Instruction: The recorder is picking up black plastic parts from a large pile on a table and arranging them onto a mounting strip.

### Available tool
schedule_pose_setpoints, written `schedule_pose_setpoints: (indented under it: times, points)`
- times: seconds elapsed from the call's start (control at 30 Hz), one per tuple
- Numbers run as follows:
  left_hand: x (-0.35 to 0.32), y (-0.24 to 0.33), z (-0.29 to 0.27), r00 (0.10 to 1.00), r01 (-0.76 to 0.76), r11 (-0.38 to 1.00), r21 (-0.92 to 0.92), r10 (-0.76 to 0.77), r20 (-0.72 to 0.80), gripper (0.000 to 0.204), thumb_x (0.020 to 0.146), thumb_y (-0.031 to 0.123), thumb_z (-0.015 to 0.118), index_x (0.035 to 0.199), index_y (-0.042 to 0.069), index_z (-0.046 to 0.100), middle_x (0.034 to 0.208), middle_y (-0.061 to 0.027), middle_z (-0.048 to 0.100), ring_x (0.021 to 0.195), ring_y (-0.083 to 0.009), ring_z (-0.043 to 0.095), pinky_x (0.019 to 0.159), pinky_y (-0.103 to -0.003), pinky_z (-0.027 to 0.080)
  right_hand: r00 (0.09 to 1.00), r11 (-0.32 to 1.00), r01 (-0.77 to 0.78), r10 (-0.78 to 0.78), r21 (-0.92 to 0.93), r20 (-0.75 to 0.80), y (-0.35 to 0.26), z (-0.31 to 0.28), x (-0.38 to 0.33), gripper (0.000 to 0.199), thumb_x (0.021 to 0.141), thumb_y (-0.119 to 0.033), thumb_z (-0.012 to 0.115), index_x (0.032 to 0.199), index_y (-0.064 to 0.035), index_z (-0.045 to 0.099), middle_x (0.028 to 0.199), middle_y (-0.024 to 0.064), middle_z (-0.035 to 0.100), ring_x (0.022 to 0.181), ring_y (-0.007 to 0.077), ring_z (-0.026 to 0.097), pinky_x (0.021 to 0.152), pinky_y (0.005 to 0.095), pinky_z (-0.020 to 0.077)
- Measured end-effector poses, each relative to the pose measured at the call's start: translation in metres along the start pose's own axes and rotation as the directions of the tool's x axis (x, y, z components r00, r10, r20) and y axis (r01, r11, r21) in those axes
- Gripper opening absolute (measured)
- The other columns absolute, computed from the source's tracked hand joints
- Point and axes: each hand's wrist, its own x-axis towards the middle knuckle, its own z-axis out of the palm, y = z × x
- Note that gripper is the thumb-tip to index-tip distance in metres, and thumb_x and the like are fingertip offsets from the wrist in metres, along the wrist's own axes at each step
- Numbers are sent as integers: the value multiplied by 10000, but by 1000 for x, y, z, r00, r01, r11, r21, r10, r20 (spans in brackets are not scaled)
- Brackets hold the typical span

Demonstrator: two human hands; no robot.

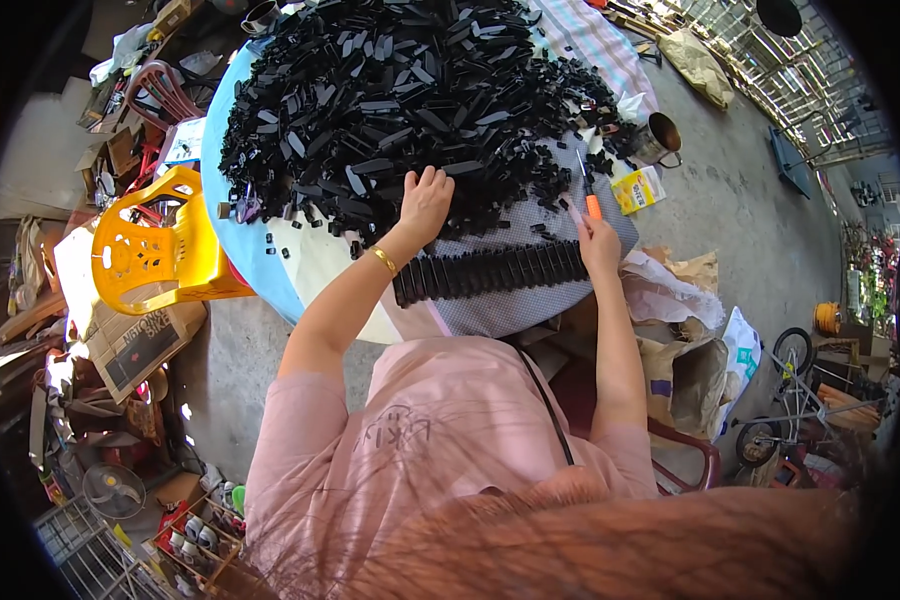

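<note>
A large heap of small black plastic parts (370,90) covers most of the round table, with longer flat pieces among them. My left hand (428,207), with a gold bangle at the wrist, reaches to the heap's near edge. Its fingers are bent and somewhat apart, beside a flat black piece (462,168); their tips are partly hidden. My right hand (600,245) is closed round a slim tool with an orange handle (594,207); its narrow metal end points away from me. Between my forearms, a row of black pieces (490,275) lies side by side along the near table edge.
A patterned cloth (480,315) covers part of the table. A metal mug (656,140) and a yellow packet (638,190) stand at its right. On the left is a yellow plastic chair (160,245); paper sacks (682,375) and a bicycle (790,390) are at right.
</note>
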Motion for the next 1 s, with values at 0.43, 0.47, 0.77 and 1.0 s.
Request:
schedule_pose_setpoints:
  times: [0.43, 0.47, 0.77, 1.0]
  points:
    - [-10, 16, -41, 882, 316, 88, -945, -395, 258, 271, 848, 74, 562, 1106, -9, 539, 941, -104, 620, 806, -216, 610, 738, -287, 483, 989, 869, 62, 12, 490, -147, -37, 38, 25, 133, 774, -118, 645, 867, -30, 612, 760, 100, 630, 632, 206, 615, 579, 308, 477]
    - [-17, 20, -34, 858, 313, -232, -921, -347, 379, 293, 870, 89, 543, 1141, -20, 512, 934, -100, 617, 817, -197, 612, 741, -270, 487, 989, 843, 113, -43, 526, -145, -63, 27, 17, 118, 799, -99, 631, 890, -25, 620, 724, 97, 631, 587, 172, 601, 540, 274, 460]
    - [-51, 53, -73, 859, 391, -781, -486, 121, 497, 427, 867, 119, 570, 1268, 87, 429, 980, -60, 570, 868, -167, 591, 801, -364, 519, 961, 751, 262, -262, 606, -91, -174, -44, -47, 149, 747, 20, 649, 895, 8, 637, 758, 77, 606, 637, 127, 574, 558, 234, 458]
    - [-54, 68, -92, 872, 416, -460, -784, -45, 488, 444, 830, 40, 602, 1231, -1, 415, 914, -35, 567, 780, -101, 568, 691, -273, 531, 833, 743, 553, -497, 378, -242, -177, -44, -54, 136, 705, 15, 670, 831, -13, 628, 795, 96, 608, 694, 251, 601, 602, 306, 499]
